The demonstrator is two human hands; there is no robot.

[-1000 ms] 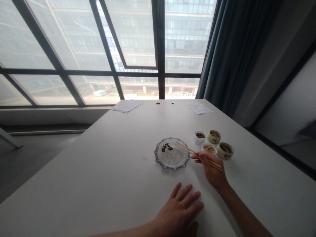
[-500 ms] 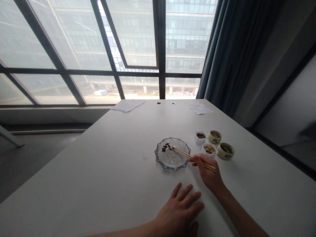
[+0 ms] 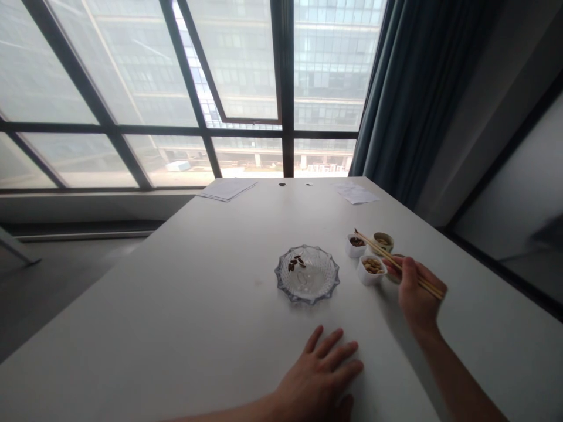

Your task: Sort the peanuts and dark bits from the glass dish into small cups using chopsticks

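Note:
My right hand [image 3: 421, 290] holds a pair of wooden chopsticks [image 3: 387, 256], pointing up and left. Their tips are over the small white cup of dark seeds [image 3: 355, 246], and a small dark piece seems to be between them. Nearer to me is a white cup of pale nuts [image 3: 372, 271]. My left hand [image 3: 319, 375] lies flat on the table with its fingers spread, touching only the tabletop. In front of it stands a clear glass plate [image 3: 314, 290] with a scalloped rim, and several dark seeds [image 3: 296, 262] lie on its far left part.
A beige ceramic bowl [image 3: 383, 241] stands behind the cups; a second one is mostly covered by my right hand. Papers [image 3: 229, 189] lie at the table's far left corner, and more sheets [image 3: 357, 193] at the far right. Windows and a dark curtain [image 3: 409, 105] rise beyond.
My right hand has moved right with the chopsticks, whose tips have gone from the glass plate to the cup of dark seeds. My left hand has stayed in place.

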